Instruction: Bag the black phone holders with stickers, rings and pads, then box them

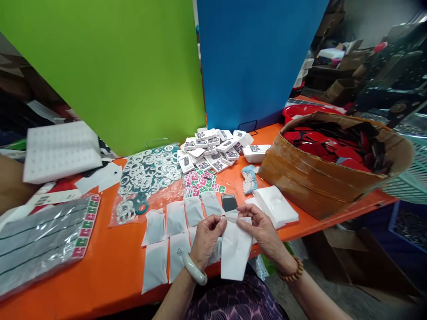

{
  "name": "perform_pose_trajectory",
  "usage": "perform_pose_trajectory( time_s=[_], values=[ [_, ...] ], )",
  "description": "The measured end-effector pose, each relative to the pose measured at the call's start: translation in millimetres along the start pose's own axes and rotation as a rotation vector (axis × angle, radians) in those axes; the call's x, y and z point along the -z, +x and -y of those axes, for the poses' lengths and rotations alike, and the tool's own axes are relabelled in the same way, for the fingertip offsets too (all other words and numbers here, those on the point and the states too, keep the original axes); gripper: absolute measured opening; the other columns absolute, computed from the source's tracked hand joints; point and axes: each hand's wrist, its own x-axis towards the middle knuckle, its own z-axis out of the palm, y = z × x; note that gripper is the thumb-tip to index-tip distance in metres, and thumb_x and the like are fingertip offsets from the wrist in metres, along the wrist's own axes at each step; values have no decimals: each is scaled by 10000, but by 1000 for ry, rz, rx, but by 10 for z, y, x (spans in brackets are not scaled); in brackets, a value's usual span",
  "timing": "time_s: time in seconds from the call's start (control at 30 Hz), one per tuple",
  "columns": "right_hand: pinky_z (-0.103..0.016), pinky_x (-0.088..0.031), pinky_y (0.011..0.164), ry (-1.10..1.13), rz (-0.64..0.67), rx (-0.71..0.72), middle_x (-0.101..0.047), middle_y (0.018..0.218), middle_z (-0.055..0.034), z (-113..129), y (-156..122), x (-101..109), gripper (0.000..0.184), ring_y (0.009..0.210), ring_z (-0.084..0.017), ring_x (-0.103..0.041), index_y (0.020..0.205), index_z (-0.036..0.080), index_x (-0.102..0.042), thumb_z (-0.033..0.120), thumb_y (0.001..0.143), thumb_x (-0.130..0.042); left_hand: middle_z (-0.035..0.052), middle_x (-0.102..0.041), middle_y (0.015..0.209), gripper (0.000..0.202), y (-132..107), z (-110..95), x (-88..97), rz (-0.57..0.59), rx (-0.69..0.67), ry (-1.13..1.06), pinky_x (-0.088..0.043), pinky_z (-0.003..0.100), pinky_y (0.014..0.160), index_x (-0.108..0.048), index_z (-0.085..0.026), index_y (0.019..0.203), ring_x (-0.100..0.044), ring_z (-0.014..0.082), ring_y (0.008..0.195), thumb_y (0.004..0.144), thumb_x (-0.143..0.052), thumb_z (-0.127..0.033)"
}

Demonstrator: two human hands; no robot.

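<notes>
At the front edge of the table, a thin white pouch [235, 253] hangs between my hands. My left hand [206, 238] pinches its top left corner, and my right hand [262, 231] grips the top right part. Just beyond the pouch lies a dark, rounded, flat piece [228, 202] with a light rim. Several white pouches [155, 226] are laid in two rows to the left of my left hand; one bears a small triangle mark. Close to my right hand sits a stack of white pouches [277, 206]. The pouch's opening is partly covered by my fingers.
A cardboard box [300, 178] of red and black pieces stands at right. Small printed boxes [215, 149] are piled at the back, near coloured stickers [200, 181]. Ring-shaped pieces [150, 171] lie on clear plastic. A grey plastic-wrapped pack [43, 242] is at left.
</notes>
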Motion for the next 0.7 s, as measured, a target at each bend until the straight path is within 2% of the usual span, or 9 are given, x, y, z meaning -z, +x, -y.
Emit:
perform_pose_trajectory(
  time_s=[0.17,0.27,0.37,0.47,0.53,0.6,0.7],
  values=[
    [-249,-414,565,-107,17,-3,-583,726,-3,-41,-24,-126,311,641,-136,-498,781,192,-617,447,659,-746,-14,-589,655,323,-83,43,145,22,8,15,-380,229,606,-681,-127,825,-480,102,619,666,-750,-400],
    [-234,-355,508,-139,30,-21,-519,625,20,-32,-36,-203,328,567,-112,-432,704,189,-602,482,657,-743,-4,-595,650,283,-111,82,151,-42,-41,-1,-375,225,600,-681,-122,733,-472,97,617,672,-750,-390],
    [-224,-299,468,-117,69,-78,-462,577,37,-40,-44,-232,377,523,-95,-375,666,190,-558,529,664,-724,-36,-529,591,290,-152,104,119,-75,-36,-154,-358,203,571,-607,-137,626,-424,72,575,643,-779,-370],
    [-217,-287,467,-76,118,-125,-441,582,46,-100,-62,-213,406,517,-86,-358,663,189,-523,550,678,-709,-68,-452,558,359,-199,132,76,-15,85,-397,-332,186,517,-511,-164,616,-374,53,513,631,-787,-392],
    [-215,-285,471,-64,148,-152,-429,587,52,-156,-77,-178,415,514,-82,-353,667,189,-507,560,696,-692,-77,-437,560,386,-222,157,68,23,150,-484,-315,178,482,-484,-180,648,-360,47,481,634,-778,-429],
    [-215,-286,478,-76,180,-166,-425,593,54,-203,-74,-119,411,517,-83,-356,678,191,-497,561,719,-671,-81,-436,543,399,-231,175,91,86,178,-431,-287,181,440,-475,-194,677,-351,48,438,658,-740,-491],
    [-226,-310,512,-210,263,-120,-431,600,49,-237,34,31,377,544,-94,-376,677,187,-506,528,762,-641,-70,-460,498,327,-219,164,178,144,155,-53,-290,209,432,-506,-196,688,-391,75,408,709,-679,-473]
  ],
)
